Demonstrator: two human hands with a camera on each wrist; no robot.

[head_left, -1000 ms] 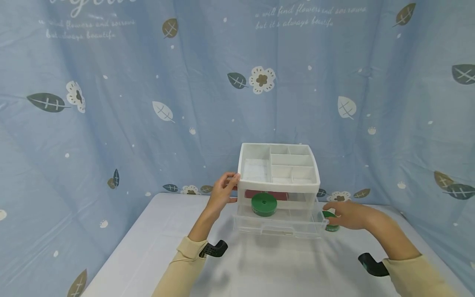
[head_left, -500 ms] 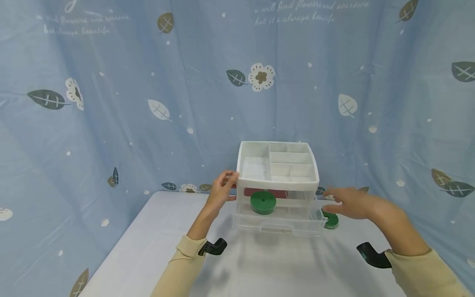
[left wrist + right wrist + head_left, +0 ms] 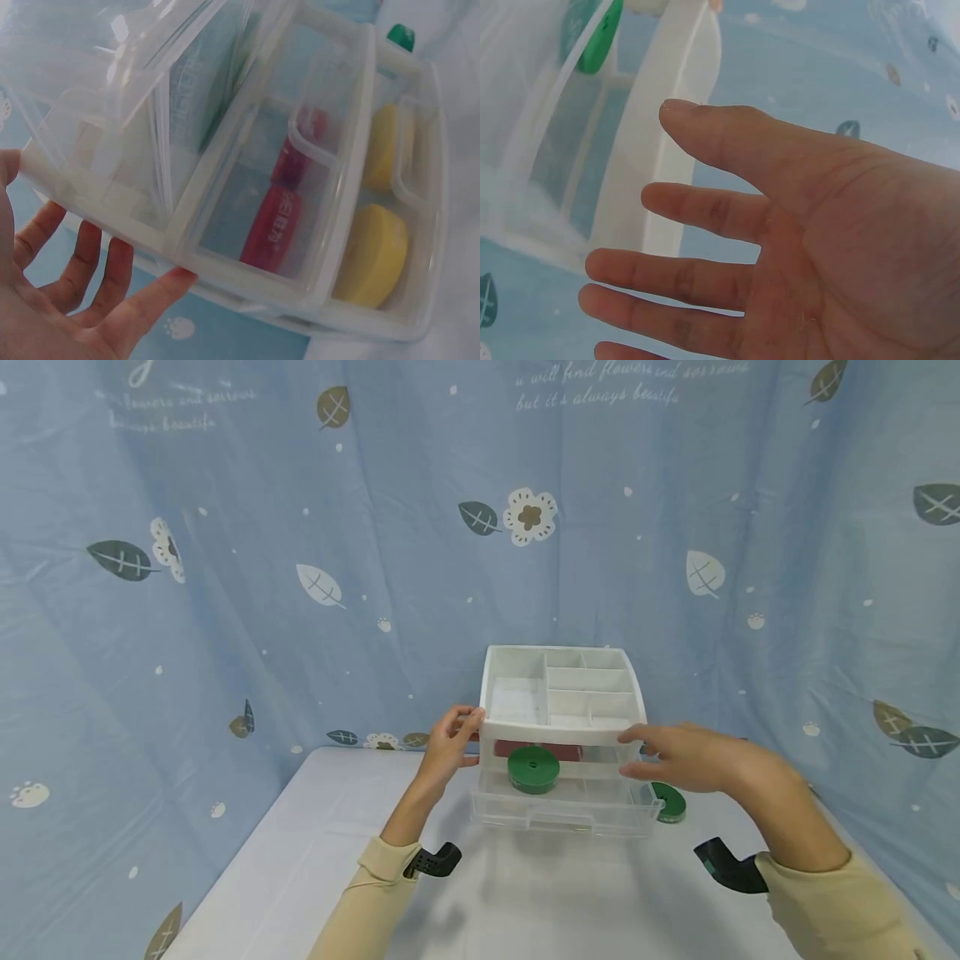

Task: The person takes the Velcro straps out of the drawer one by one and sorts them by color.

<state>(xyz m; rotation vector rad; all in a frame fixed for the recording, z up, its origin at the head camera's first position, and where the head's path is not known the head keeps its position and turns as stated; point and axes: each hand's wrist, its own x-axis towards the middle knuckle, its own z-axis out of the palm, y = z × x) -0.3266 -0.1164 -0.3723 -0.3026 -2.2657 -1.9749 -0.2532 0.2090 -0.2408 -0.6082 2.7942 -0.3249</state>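
Note:
A white drawer cabinet [image 3: 566,731] has one clear drawer [image 3: 517,810] pulled out at its front. Inside that drawer sits a round green roll [image 3: 533,769]; a red item [image 3: 551,751] shows behind it. My left hand [image 3: 447,743] rests against the cabinet's left side, fingertips [image 3: 176,279] touching the frame and thumb at the front corner. At the right front corner my right hand [image 3: 686,758] hovers with spread, fairly straight fingers, holding nothing. A second green roll [image 3: 671,802] lies on the table right of the drawer, partly hidden.
In the left wrist view, closed lower drawers hold red items [image 3: 274,229] and yellow round items [image 3: 373,255]. The cabinet's top has a divided tray [image 3: 517,702]. It stands on a white table [image 3: 337,827] before a blue patterned curtain [image 3: 405,568].
My right hand has left the green roll on the right, rising and moving left to the cabinet's front right corner. The left hand stays at the cabinet's side.

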